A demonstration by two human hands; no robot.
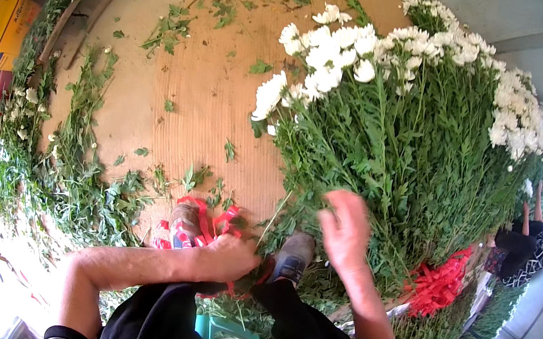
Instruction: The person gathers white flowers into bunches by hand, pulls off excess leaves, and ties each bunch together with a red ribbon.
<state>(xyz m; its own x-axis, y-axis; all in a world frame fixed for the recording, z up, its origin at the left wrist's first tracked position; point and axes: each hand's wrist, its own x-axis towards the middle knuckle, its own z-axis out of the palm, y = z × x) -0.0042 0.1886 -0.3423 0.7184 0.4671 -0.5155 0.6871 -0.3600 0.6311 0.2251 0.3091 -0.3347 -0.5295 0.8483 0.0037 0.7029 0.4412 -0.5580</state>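
My left hand (230, 259) is closed in front of my shoes, with a thin pale stem (275, 218) running up out of it. Loops of red ribbon (208, 220) lie right behind that hand, over my left shoe. My right hand (345, 228) is slightly blurred, its thumb and fingers apart, and I see nothing in it. It hovers at the near left edge of a large heap of white chrysanthemums (402, 140), whose leafy green stems point toward me and whose white heads (330, 55) lie at the far side.
A teal stool (230, 328) stands between my legs. Stripped leaves and stems (72, 189) litter the left side of the brown board (227, 93). A bundle of red ribbon (438, 284) lies by the heap at right. At far left is a yellow box (5, 31); another person (532, 247) works at far right.
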